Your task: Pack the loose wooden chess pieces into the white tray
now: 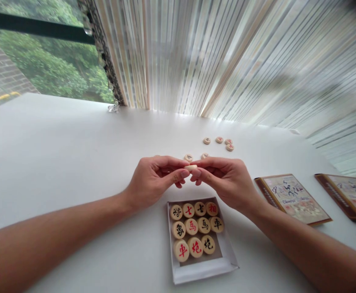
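Over a smooth white table [74,162], the left hand [149,179] clamps thumb and fingers on a small round pale wooden piece [191,167], its face unreadable edge-on, just beyond an open white cardboard box [202,270] of lettered wooden discs [196,247], a black-marked disc [205,155] half hidden behind the right hand [229,181], which pinches the piece's other side

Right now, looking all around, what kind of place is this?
Probably a room, maybe in a home. There's a white table with a box of round game pieces, a stringy curtain behind it, and leafy trees outside the window.
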Demonstrator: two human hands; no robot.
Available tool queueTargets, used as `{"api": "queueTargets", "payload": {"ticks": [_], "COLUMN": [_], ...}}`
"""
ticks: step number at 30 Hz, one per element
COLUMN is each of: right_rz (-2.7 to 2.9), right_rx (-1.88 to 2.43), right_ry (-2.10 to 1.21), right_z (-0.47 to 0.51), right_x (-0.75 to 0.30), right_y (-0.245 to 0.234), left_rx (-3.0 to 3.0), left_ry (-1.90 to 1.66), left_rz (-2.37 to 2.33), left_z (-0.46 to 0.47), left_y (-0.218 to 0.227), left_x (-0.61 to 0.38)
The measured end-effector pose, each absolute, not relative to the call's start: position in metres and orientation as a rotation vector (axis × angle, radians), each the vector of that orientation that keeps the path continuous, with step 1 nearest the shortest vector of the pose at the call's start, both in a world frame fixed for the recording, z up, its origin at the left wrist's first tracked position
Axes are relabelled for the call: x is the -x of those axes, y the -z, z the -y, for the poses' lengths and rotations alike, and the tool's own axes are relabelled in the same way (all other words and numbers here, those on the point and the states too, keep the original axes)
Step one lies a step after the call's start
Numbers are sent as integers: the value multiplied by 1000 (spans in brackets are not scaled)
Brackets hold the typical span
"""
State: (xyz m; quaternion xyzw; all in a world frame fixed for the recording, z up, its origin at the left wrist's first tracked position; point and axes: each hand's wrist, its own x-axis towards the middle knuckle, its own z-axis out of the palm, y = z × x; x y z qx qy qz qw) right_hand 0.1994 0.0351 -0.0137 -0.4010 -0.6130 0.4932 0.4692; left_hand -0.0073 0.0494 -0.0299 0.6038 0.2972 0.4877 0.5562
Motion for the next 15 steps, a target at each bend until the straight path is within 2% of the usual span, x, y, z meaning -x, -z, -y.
{"api": "queueTargets", "payload": {"ticks": [15], "right_rz": [1412], "right_rx": [1086], "right_ry": [-1531], "right_z": [-32], "right_x": [-195], "right_y": [7], "left_rx": [-1497], "left_ry": [-1094], "left_rz": [-651], "left_z": [-45], "left_y": [35], "left_x": [8]}}
